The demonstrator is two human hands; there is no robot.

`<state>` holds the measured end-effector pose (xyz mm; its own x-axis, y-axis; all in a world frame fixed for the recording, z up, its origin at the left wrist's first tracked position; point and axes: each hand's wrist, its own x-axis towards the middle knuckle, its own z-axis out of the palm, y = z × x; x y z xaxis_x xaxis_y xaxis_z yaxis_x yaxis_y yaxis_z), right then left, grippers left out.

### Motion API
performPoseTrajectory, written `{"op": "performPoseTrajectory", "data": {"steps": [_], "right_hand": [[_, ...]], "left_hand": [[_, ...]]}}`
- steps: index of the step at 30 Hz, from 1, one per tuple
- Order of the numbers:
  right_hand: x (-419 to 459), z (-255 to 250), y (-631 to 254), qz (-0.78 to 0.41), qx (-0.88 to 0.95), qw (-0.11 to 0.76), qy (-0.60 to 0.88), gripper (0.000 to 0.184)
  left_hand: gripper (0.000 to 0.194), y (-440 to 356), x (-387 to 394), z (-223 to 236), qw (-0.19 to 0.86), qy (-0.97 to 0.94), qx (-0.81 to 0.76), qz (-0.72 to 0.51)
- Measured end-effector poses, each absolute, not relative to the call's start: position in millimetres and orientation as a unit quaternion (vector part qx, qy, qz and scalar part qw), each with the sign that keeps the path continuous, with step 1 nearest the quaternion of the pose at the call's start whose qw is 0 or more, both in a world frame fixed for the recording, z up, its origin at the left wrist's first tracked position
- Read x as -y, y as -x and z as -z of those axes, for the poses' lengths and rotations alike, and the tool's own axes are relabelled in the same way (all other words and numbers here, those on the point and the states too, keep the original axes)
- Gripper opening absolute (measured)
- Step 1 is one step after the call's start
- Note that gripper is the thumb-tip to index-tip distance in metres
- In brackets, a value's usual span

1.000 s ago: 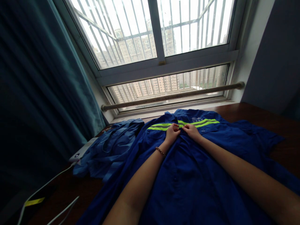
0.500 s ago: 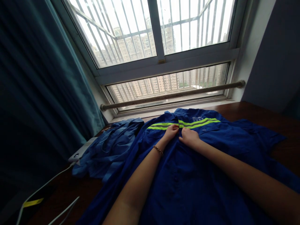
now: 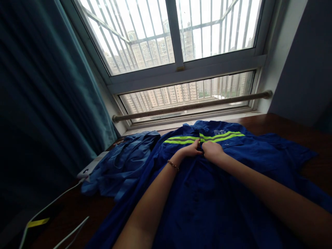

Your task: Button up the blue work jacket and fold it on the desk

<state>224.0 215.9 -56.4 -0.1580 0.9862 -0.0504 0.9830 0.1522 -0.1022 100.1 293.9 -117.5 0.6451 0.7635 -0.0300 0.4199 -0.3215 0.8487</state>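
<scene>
A dark blue work shirt (image 3: 249, 155) lies spread on the wooden surface, its collar toward the window. A yellow-green and grey reflective band (image 3: 225, 136) crosses its chest, with white lettering above it on the right. At the front opening, just under the band, my left hand (image 3: 192, 148) pinches the left edge of the cloth; a beaded bracelet circles that wrist. My right hand (image 3: 212, 151) is closed on the right edge of the opening, close against the left fingers. Whatever lies between the fingertips is hidden.
Crumpled lighter blue clothing (image 3: 121, 162) lies to the left, beside a white device (image 3: 90, 166) with a white cable (image 3: 57, 202). A teal curtain (image 3: 77, 79) hangs at the left. Beyond the shirt, a rail (image 3: 192, 106) runs across the barred window (image 3: 155, 72).
My left hand has turned and shifted slightly right along the shirt opening, its thumb and fingers now more spread. My right hand stays at the placket, gripping the cloth.
</scene>
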Motion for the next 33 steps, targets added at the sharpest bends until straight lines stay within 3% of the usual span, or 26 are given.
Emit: {"op": "performPoseTrajectory", "data": {"steps": [5,12,20,27,30,33], "right_hand": [[-227.3,87.3,-221.3,-0.054,0.742,0.046,0.666,0.026],[-267.8,109.8,-227.4,-0.053,0.712,0.119,0.690,0.029],[-287.9,114.9,-245.3,-0.132,0.701,0.213,0.668,0.027],[-300.3,106.3,-268.9,-0.346,0.660,0.267,0.612,0.019],[-301.6,106.0,-273.0,-0.416,0.606,0.298,0.609,0.015],[-302.2,107.9,-271.9,-0.458,0.557,0.330,0.609,0.016]], "left_hand": [[0.081,-103.6,-293.3,126.4,0.263,-0.864,-0.414,-0.113],[0.055,-106.9,-312.5,144.1,0.104,-0.870,-0.441,-0.193],[0.055,-104.3,-316.7,144.7,0.164,-0.831,-0.431,-0.310],[0.047,-98.4,-321.4,140.8,0.183,-0.819,-0.399,-0.369],[0.034,-94.0,-323.5,130.3,0.189,-0.812,-0.418,-0.360],[0.025,-87.4,-320.7,116.9,0.285,-0.826,-0.394,-0.285]]}}
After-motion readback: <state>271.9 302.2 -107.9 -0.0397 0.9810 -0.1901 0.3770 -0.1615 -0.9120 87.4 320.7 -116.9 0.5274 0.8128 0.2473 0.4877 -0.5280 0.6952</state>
